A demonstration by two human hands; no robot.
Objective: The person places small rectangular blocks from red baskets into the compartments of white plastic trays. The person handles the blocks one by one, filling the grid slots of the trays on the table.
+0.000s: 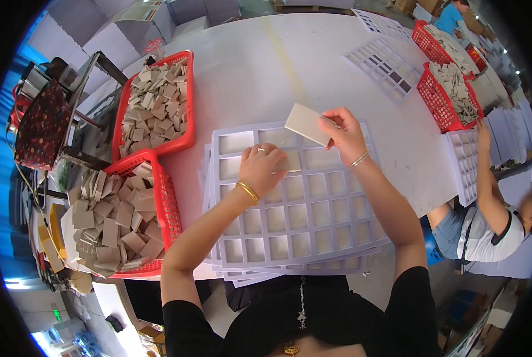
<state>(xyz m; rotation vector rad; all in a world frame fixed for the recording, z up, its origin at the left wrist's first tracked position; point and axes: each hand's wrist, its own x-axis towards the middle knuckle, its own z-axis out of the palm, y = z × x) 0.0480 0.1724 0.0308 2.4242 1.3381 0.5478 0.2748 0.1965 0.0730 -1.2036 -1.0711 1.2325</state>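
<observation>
A white compartment tray [297,221] lies on top of a stack of similar trays right before me. My right hand [345,132] pinches a flat beige rectangular tile [306,123] between thumb and fingers, holding it tilted above the tray's far rows. My left hand [262,169] is down at the second row, its fingers closed on another beige tile [289,160] at a compartment there. Part of that tile is hidden under the fingers.
Red baskets [190,113] [172,205] heaped with beige tiles stand at the left. Far right are more red baskets [435,101] and sample trays [383,66]. A co-worker [486,232] at the right handles a white tray [461,163]. The white table [236,71] stretches away ahead.
</observation>
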